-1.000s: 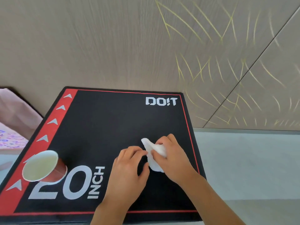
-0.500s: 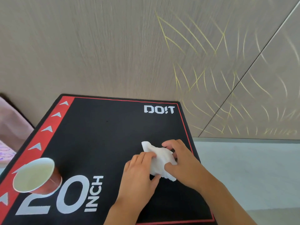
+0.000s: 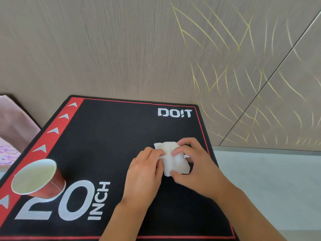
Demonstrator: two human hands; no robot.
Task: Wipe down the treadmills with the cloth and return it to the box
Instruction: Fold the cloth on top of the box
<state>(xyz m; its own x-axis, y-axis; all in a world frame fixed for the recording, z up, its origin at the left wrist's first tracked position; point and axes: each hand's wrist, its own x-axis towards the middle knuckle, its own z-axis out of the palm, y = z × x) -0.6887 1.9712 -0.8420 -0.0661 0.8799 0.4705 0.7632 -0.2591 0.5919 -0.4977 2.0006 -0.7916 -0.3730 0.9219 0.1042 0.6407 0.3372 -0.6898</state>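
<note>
A small white cloth (image 3: pixel 174 158) lies folded on the black top of a box (image 3: pixel 107 141) marked "DO!T" and "20 INCH". My left hand (image 3: pixel 145 173) pinches the cloth's left edge with its fingertips. My right hand (image 3: pixel 194 166) curls over the cloth from the right, with its fingers on top and its thumb at the near edge. Both hands hold the cloth near the box's right side. No treadmill is in view.
A red paper cup (image 3: pixel 37 179) with a pale inside stands on the box's red left stripe. A beige wood-grain wall (image 3: pixel 121 46) rises right behind the box. Pink fabric (image 3: pixel 12 126) lies at the far left. Grey floor (image 3: pixel 271 186) spreads to the right.
Both hands have worked the cloth into a flatter, squarer fold. The right hand's fingers moved from under the cloth to on top of it. The camera view tilted slightly.
</note>
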